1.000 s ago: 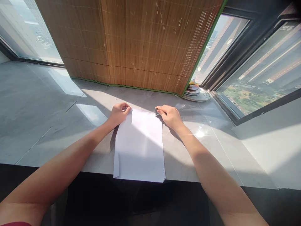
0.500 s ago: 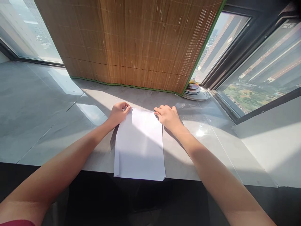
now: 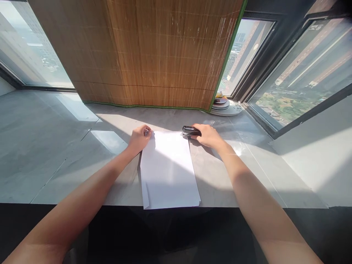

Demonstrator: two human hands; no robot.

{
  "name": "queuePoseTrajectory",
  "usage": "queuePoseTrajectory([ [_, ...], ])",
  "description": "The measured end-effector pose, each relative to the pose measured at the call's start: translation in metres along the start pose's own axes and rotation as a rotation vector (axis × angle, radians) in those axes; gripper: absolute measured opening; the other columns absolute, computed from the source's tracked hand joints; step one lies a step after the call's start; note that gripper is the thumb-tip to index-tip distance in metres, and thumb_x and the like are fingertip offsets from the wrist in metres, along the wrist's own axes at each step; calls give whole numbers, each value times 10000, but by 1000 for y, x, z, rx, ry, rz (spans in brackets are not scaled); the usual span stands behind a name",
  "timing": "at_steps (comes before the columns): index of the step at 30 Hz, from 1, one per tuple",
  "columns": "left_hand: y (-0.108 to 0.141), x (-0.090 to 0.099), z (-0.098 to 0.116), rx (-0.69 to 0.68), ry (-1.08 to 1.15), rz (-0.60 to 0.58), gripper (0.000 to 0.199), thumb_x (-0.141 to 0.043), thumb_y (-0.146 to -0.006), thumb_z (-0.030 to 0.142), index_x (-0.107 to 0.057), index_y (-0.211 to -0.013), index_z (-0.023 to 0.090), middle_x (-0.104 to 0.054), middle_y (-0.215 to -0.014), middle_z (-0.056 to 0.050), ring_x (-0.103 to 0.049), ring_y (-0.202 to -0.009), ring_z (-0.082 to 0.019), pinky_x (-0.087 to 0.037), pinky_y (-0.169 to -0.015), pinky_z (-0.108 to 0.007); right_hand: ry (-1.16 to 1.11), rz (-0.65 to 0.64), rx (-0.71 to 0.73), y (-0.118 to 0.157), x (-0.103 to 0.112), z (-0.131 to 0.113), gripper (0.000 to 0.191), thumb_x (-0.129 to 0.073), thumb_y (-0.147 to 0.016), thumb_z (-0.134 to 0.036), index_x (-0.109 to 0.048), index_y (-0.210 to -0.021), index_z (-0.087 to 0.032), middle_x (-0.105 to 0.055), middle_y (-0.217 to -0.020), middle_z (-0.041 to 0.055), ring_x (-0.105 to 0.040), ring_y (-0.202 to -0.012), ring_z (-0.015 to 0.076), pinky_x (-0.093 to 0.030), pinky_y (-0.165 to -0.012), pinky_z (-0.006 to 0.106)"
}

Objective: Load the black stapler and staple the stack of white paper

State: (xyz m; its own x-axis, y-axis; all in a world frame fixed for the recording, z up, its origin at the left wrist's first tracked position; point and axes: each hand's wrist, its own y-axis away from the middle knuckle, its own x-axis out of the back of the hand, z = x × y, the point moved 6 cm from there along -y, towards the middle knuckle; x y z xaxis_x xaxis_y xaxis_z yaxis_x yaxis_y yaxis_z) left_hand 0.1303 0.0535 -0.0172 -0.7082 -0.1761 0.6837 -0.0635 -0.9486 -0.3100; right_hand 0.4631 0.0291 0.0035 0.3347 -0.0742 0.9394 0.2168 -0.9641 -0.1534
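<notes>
A white sheet of paper (image 3: pixel 167 168), perhaps a small stack, lies flat on the grey marbled ledge (image 3: pixel 220 187). Its near edge reaches the ledge's front, and its lower corners are creased. At the upper left corner my left hand (image 3: pixel 139 139) is closed, thumb and finger pinching the paper's edge; a small greyish spot between the fingers is too small to make out. My right hand (image 3: pixel 207 135) grips a black stapler (image 3: pixel 189 130) from the right. The stapler's jaw end points left and sits at the paper's upper right corner; whether the paper is between the jaws I cannot tell.
Behind the paper hangs a brown bamboo blind (image 3: pixel 154 55) with green edging. Stacked plates (image 3: pixel 221 104) stand at the back right beside the dark window frame (image 3: pixel 255 66). A white wall (image 3: pixel 319 154) bounds the right side. Sunlight patches cross the ledge.
My right hand has shifted right and turned, so the stapler now shows plainly. My left hand still pinches the upper left corner. The camera view has tilted slightly.
</notes>
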Motion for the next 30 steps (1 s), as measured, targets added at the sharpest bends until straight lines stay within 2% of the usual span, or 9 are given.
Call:
queuePoseTrajectory([
  [5, 4, -6, 6, -144, -171, 11, 85, -601, -871, 192, -592, -814, 255, -698, -856, -57, -670, -885, -260, -520, -842, -367, 69, 109, -235, -1, 2, 23, 217, -775, -881, -330, -742, -1079, -247, -795, -1042, 103, -717, -937, 309, -460, -747, 351],
  [8, 3, -11, 5, -177, -208, -15, 99, -604, -867, 165, -587, -823, 252, -663, -889, -75, -657, -932, -279, -521, -872, -385, 59, 206, -290, 0, 10, 26, 191, -782, -873, -344, -735, -1016, -228, -786, -984, 107, -703, -892, 306, -444, -723, 351],
  [10, 2, -14, 3, -173, -219, -35, 84, -602, -886, 169, -602, -864, 250, -647, -910, -79, -651, -936, -288, -519, -877, -395, 29, 283, -265, 2, 18, 18, 189, -775, -879, -375, -723, -983, -226, -776, -948, 97, -687, -862, 290, -434, -715, 346],
  [13, 1, -16, 0, -156, -230, -61, 72, -600, -909, 178, -613, -907, 249, -635, -931, -78, -649, -936, -289, -517, -862, -394, -51, 345, -133, 8, 25, -15, 221, -758, -892, -436, -701, -954, -231, -756, -908, 76, -659, -816, 260, -422, -702, 335],
  [16, 1, -16, 0, -151, -242, -84, 75, -603, -916, 176, -611, -914, 251, -624, -923, -67, -649, -921, -278, -519, -866, -386, -150, 248, 45, 15, 18, -59, 221, -766, -869, -440, -672, -897, -241, -732, -855, 42, -628, -759, 225, -405, -685, 319],
  [21, 2, -15, 9, -230, -261, -120, 76, -601, -946, 186, -607, -901, 248, -624, -956, -68, -650, -920, -266, -515, -890, -379, -228, -28, 246, 27, -19, -113, 197, -790, -804, -365, -640, -842, -243, -692, -789, -3, -575, -703, 184, -357, -642, 294],
  [24, 2, -13, 11, -233, -266, -144, 63, -597, -970, 213, -619, -921, 246, -623, -973, -59, -635, -838, -234, -508, -849, -361, -246, -120, 283, 31, -34, -124, 196, -785, -816, -365, -636, -857, -243, -690, -800, -4, -568, -715, 183, -348, -635, 288],
  [27, 1, -11, 8, -219, -247, -140, 55, -598, -963, 219, -625, -925, 248, -621, -969, -50, -619, -791, -216, -497, -814, -346, -279, -134, 292, 29, -34, -123, 277, -760, -881, -497, -652, -938, -247, -718, -877, 6, -589, -758, 192, -364, -666, 286],
  [30, 0, -10, 6, -196, -181, -137, 44, -612, -939, 230, -621, -905, 256, -618, -939, -38, -625, -800, -216, -496, -798, -338, -433, -125, 313, 23, -29, -113, 353, -584, -1016, -587, -677, -1035, -248, -747, -977, 13, -613, -780, 181, -418, -726, 291],
])
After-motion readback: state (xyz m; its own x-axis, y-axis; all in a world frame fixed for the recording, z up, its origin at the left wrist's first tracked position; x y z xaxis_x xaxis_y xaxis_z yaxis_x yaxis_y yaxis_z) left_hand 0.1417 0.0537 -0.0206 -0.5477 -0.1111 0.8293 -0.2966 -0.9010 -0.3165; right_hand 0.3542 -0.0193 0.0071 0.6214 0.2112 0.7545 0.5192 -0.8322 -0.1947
